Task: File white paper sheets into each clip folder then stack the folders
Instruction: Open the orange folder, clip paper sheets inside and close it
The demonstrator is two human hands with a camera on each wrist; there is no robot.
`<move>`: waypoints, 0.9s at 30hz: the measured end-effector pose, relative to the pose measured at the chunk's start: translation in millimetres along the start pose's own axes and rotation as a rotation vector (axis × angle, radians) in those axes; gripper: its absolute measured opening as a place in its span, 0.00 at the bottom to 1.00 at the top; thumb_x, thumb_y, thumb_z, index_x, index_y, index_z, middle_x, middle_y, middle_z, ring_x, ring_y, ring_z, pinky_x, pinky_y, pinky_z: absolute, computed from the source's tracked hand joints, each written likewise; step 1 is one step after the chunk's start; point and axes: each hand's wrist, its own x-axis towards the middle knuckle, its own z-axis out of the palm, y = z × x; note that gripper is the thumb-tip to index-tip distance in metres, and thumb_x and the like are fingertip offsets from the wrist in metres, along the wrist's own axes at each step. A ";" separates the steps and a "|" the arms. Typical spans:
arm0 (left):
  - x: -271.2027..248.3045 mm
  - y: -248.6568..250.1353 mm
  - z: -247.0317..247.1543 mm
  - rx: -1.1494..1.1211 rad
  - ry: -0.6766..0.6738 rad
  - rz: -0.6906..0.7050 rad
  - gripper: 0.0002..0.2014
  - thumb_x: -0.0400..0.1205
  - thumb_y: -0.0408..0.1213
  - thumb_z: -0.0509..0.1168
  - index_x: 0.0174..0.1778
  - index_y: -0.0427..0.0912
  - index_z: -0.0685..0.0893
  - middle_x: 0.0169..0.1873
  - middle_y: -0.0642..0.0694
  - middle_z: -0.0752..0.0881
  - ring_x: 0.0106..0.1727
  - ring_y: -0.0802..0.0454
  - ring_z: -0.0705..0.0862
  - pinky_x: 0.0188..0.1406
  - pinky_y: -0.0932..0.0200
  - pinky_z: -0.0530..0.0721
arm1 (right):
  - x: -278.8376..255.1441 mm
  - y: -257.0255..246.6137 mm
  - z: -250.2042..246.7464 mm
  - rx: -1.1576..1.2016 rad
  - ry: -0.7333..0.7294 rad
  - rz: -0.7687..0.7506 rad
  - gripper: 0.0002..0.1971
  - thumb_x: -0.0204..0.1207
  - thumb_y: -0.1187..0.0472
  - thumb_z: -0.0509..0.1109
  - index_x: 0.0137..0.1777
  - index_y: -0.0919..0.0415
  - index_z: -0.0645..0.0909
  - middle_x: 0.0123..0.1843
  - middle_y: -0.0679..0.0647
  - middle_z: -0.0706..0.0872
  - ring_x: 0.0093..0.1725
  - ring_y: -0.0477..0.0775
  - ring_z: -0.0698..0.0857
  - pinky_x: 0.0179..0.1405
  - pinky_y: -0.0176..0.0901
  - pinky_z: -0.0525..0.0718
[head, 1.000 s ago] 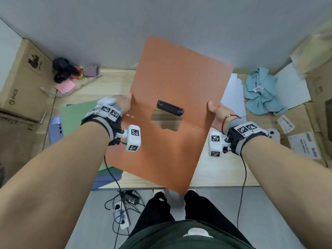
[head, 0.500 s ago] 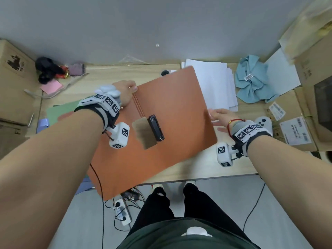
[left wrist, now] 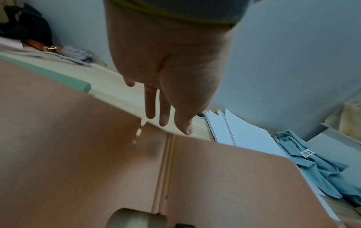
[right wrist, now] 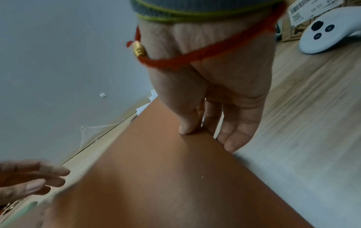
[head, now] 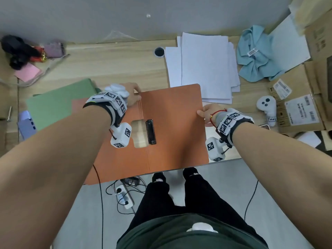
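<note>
The orange clip folder (head: 172, 126) lies open and flat on the wooden surface (head: 111, 65), its near edge overhanging the surface's front edge. Its spine crease runs front to back, and the black clip (head: 150, 131) lies along that crease, beside a cut-out window in the left cover. The right hand (head: 209, 112) pinches the folder's right edge, thumb on top and fingers (right wrist: 234, 138) under it. The left hand (head: 132, 95) is at the far end of the spine with fingers straight and relaxed, holding nothing; whether it touches the folder cannot be determined. The stack of white paper sheets (head: 206, 65) lies just beyond the folder's far right corner, which overlaps it. A green folder (head: 59, 105) lies to the left, partly under the orange one. A blue cloth (head: 256, 56), a white controller (head: 266, 109) and cardboard boxes (head: 301, 108) occupy the right side.
</note>
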 end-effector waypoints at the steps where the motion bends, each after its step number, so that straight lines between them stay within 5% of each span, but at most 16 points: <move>1: 0.6 -0.2 2.5 0.006 -0.045 -0.003 0.18 0.83 0.45 0.69 0.67 0.45 0.81 0.60 0.44 0.86 0.57 0.42 0.85 0.58 0.50 0.81 | 5.2 0.6 1.8 -0.021 0.015 0.003 0.14 0.81 0.50 0.68 0.59 0.59 0.81 0.55 0.59 0.88 0.53 0.60 0.88 0.57 0.55 0.87; 3: 1.5 1.2 7.6 0.008 -0.127 -0.006 0.20 0.82 0.47 0.69 0.68 0.45 0.80 0.61 0.43 0.86 0.58 0.42 0.85 0.60 0.48 0.81 | 6.1 0.9 2.9 -0.104 0.046 -0.024 0.18 0.81 0.52 0.66 0.67 0.59 0.80 0.64 0.59 0.85 0.63 0.62 0.85 0.65 0.53 0.82; 5: 2.1 6.1 11.0 0.013 -0.154 -0.001 0.21 0.82 0.49 0.69 0.68 0.44 0.80 0.62 0.43 0.85 0.59 0.42 0.84 0.61 0.47 0.81 | 9.1 2.8 -1.8 -0.137 0.062 -0.013 0.19 0.82 0.56 0.62 0.72 0.58 0.75 0.66 0.57 0.83 0.64 0.61 0.83 0.56 0.45 0.81; 9: 13.0 35.8 3.6 -0.060 -0.116 0.010 0.21 0.83 0.49 0.68 0.68 0.43 0.81 0.62 0.44 0.85 0.59 0.44 0.84 0.59 0.50 0.81 | 11.9 0.4 -33.4 0.020 0.026 -0.036 0.19 0.79 0.58 0.69 0.66 0.69 0.80 0.52 0.59 0.84 0.50 0.60 0.83 0.57 0.55 0.84; 13: 34.4 74.2 1.0 -0.282 -0.105 -0.019 0.24 0.82 0.49 0.69 0.72 0.42 0.79 0.64 0.45 0.85 0.62 0.44 0.84 0.65 0.49 0.80 | 27.6 -16.9 -66.5 -0.039 0.118 -0.085 0.19 0.80 0.60 0.66 0.66 0.70 0.81 0.64 0.65 0.85 0.61 0.63 0.83 0.68 0.52 0.79; 18: 75.1 133.4 15.8 -0.516 -0.141 -0.176 0.35 0.79 0.48 0.73 0.78 0.36 0.70 0.72 0.38 0.79 0.71 0.40 0.79 0.73 0.43 0.76 | 69.7 -31.0 -102.5 -0.037 0.077 -0.146 0.22 0.80 0.56 0.66 0.74 0.56 0.77 0.72 0.56 0.80 0.69 0.60 0.80 0.67 0.44 0.74; 22: 108.2 161.6 39.0 -0.509 -0.174 -0.288 0.46 0.73 0.59 0.73 0.81 0.39 0.63 0.75 0.37 0.74 0.73 0.36 0.76 0.72 0.40 0.74 | 95.4 -34.4 -115.3 -0.128 0.040 -0.164 0.24 0.80 0.57 0.65 0.77 0.57 0.73 0.73 0.58 0.79 0.68 0.62 0.80 0.65 0.46 0.77; 27: 138.1 185.4 51.4 -0.509 -0.158 -0.415 0.49 0.72 0.60 0.73 0.82 0.38 0.59 0.75 0.36 0.72 0.73 0.33 0.74 0.71 0.37 0.75 | 122.5 -28.4 -130.5 -0.214 0.052 -0.168 0.23 0.80 0.62 0.64 0.75 0.60 0.75 0.73 0.58 0.79 0.69 0.63 0.80 0.64 0.47 0.79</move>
